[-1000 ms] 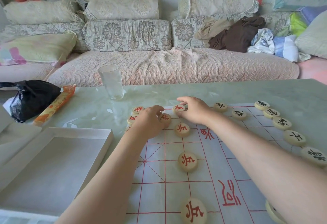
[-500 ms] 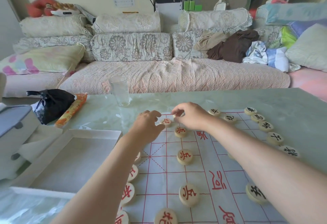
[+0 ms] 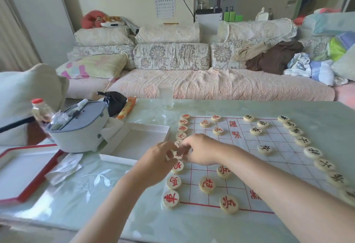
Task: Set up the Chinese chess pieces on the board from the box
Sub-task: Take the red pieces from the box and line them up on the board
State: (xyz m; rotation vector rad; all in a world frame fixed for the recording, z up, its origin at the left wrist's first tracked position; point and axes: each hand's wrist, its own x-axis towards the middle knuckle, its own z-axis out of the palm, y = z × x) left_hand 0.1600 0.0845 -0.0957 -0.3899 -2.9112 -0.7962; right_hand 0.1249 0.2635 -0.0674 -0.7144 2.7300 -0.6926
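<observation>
both hands meet over the left edge of the board (image 3: 238,158), fingers curled in. the left hand (image 3: 158,163) and the right hand (image 3: 200,151) pinch at a round piece (image 3: 173,155) between their fingertips; which one truly grips it cannot be told. red pieces line that edge, black ones the far right edge. the white box (image 3: 134,141) lies open just left of the board.

Board (image 3: 272,146): we see a white sheet with a red grid, flat on the table.
Red pieces (image 3: 173,182): along its left edge.
Black pieces (image 3: 302,141): along its right edge.
Box (image 3: 153,127): open, white, beside the board's left edge.
</observation>
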